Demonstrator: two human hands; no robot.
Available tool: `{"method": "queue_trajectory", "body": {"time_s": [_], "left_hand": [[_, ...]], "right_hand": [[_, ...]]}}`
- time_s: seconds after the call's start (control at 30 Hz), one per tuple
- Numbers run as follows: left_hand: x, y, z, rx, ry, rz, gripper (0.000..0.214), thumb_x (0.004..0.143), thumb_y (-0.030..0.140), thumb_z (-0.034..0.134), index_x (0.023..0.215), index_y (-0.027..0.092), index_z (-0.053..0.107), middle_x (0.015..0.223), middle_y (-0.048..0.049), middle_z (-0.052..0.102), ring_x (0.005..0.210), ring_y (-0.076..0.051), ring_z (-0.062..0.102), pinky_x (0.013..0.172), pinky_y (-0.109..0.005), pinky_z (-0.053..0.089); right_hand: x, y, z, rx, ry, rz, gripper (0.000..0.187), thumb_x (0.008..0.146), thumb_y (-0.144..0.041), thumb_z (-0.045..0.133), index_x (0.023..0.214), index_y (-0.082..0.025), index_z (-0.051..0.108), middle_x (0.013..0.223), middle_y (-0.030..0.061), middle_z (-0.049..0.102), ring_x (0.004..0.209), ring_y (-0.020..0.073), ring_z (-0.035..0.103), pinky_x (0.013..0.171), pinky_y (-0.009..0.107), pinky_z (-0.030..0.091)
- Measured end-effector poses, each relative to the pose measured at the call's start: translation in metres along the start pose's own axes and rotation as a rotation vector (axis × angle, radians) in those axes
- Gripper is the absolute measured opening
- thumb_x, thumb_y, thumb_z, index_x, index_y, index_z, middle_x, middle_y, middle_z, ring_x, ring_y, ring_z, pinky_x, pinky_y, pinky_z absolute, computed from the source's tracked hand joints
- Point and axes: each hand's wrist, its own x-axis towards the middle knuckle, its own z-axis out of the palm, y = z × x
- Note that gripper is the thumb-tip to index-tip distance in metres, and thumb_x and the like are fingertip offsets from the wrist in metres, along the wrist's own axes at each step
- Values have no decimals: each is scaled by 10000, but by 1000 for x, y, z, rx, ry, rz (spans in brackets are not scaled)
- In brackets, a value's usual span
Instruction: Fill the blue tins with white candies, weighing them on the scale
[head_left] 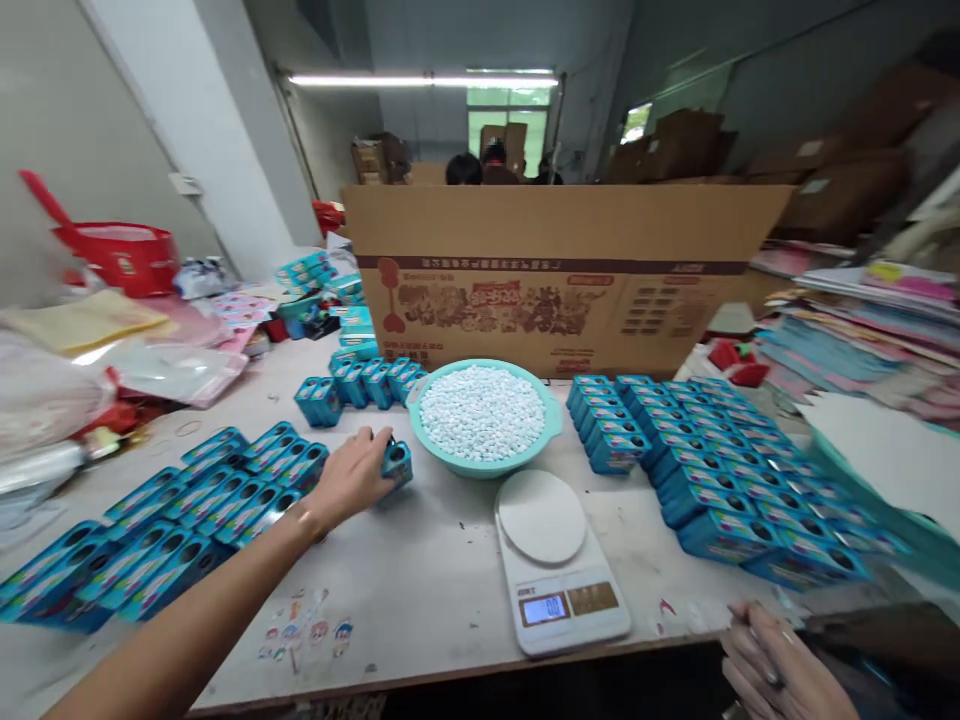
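My left hand [356, 478] reaches out over the table, its fingers closed around a small blue box [397, 462] with a dark round opening in its top. That box stands just left of a turquoise bowl [426, 440] heaped with small pale-blue pellets. At the lower right, by the table's front edge, my right hand [780, 665] is blurred with its fingers curled together. Something greyish shows between those fingers, too unclear to name. A white digital scale [551, 560] lies between the hands, its plate bare and its display lit at about zero.
Rows of blue boxes [217, 490] stand at left, and more blue boxes [720, 470] are packed at right. A large cardboard carton [555, 230] walls off the back. A red basket [127, 260] sits far left; stacked sheets [847, 350] lie far right. People's heads [465, 170] show beyond.
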Motion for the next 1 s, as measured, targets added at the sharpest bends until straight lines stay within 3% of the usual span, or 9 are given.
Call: {"method": "queue_trajectory", "body": {"time_s": [0.07,0.2,0.37,0.5,0.57,0.67,0.8,0.9,1.0], "left_hand": [[-23,26,-10,-143,-18,132,677,851,467,532,1468,237,376,1129,-124,578,970,-293,632,801,-383,489],[-40,94,-24,-448,39,392,644,856,473,578,1451,303,402,1169,-89,576,1000,-255,621,839,-364,503],[-10,178,-15,-536,14,527,514,803,361,679,1287,254,542,1163,-84,629,1032,-264,619,884,-378,504],[14,207,-1,-505,35,559,314,767,275,707,1058,208,611,1113,-84,664,1059,-290,620,944,-433,497],[14,205,-3,-554,85,590,226,779,263,698,980,204,613,1076,-74,677,1077,-277,621,1048,-467,439],[-3,180,-19,-667,155,574,235,802,282,667,1019,212,613,1140,-71,670,1121,-262,609,1104,-467,392],[-34,123,-42,-681,101,426,274,846,398,583,1069,241,607,1108,-50,667,997,-242,634,869,-361,516],[-47,85,-31,-477,-25,318,241,840,419,537,990,247,614,1016,-45,664,877,-240,640,733,-331,500],[-49,61,2,-267,-134,204,221,834,359,483,967,230,602,992,-72,659,858,-263,643,664,-330,468]], "right_hand": [[-3,1,0,36,0,-39,459,505,-466,900,732,-177,626,538,-66,374,429,38,289,317,144,255],[-4,7,9,65,-42,-55,476,527,-497,894,738,-149,645,519,-87,330,424,16,227,332,121,191],[-7,8,12,103,-79,-51,450,579,-492,875,738,-141,643,516,-93,324,422,11,200,341,121,168],[-10,6,4,133,-79,-53,413,622,-461,862,748,-132,647,523,-87,341,421,11,209,344,123,186],[-8,7,2,148,-76,-41,401,631,-451,859,752,-134,645,524,-89,337,418,12,209,342,123,198],[-4,11,5,179,-80,-5,387,635,-436,859,753,-144,634,518,-98,321,409,13,205,331,118,204],[5,17,12,290,-112,68,353,642,-372,862,763,-164,605,507,-114,309,395,11,176,318,106,197],[13,18,18,386,-154,148,295,693,-309,826,753,-184,566,511,-114,325,386,18,182,320,114,222],[20,15,24,452,-172,180,218,772,-260,747,766,-203,536,536,-98,358,400,34,262,347,119,272]]}}
